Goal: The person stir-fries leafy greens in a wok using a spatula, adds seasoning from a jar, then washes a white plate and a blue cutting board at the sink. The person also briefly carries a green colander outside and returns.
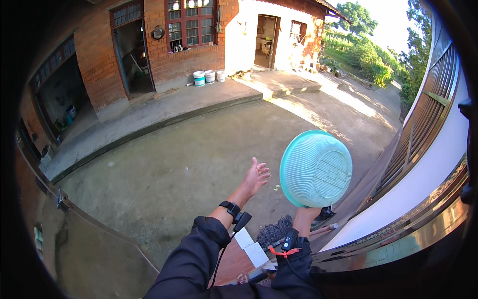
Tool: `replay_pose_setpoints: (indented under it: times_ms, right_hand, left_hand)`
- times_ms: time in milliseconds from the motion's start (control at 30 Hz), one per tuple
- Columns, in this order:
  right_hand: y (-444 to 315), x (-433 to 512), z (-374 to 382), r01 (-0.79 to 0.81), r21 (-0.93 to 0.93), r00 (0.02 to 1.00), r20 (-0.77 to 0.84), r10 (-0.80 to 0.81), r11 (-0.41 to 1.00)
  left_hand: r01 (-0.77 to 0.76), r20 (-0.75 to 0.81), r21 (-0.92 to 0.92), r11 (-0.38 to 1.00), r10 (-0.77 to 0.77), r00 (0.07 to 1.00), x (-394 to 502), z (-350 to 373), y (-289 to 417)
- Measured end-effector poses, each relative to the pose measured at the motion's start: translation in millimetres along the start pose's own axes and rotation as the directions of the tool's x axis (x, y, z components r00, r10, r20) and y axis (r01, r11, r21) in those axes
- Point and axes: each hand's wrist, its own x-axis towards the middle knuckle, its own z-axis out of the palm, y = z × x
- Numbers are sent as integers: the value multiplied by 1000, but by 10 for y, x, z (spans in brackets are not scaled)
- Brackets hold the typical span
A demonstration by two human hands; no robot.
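A turquoise plastic colander basket is tipped on its side in the air, its ribbed wall and slotted round base facing me. My right hand holds it at the lower edge; the basket hides most of the fingers. To the left, my left hand is held out over the concrete yard with fingers apart and nothing in it. A small gap separates that hand from the basket's rim. Both wrists carry strapped black devices with cables, and a red tie is knotted at the right one.
Below my arms lie white tiles, reddish flooring and a mop-like heap of dark strands. Barred windows line the wall on the right. Several buckets stand on a raised concrete step along the brick house.
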Motion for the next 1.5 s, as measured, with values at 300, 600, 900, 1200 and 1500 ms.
replay_pose_setpoints:
  times_ms: [300, 600, 900, 1200, 1500]
  right_hand:
    - [184, -17, -72, 93, -207, 987, -106, -117, 974]
    - [367, 352, -243, -32, 60, 999, 44, 30, 998]
    - [1032, -865, -377, 704, -671, 707, 693, -140, 232]
    - [283, -3001, -1017, 998, -57, 36, 895, 444, 35]
    - [-94, -3895, -1511, 998, -5, -27, 837, 546, 57]
  left_hand:
    - [-133, 97, -37, 990, 136, 986, -131, -100, -68]
    - [51, -219, 99, 994, -28, 975, -919, -1062, -75]
    - [162, -358, 226, 961, -73, 931, -2218, -2005, -199]
    - [326, -260, 130, 936, -285, 923, -3566, -2284, -644]
    - [380, -105, 218, 899, -365, 925, -4139, -1947, -1124]
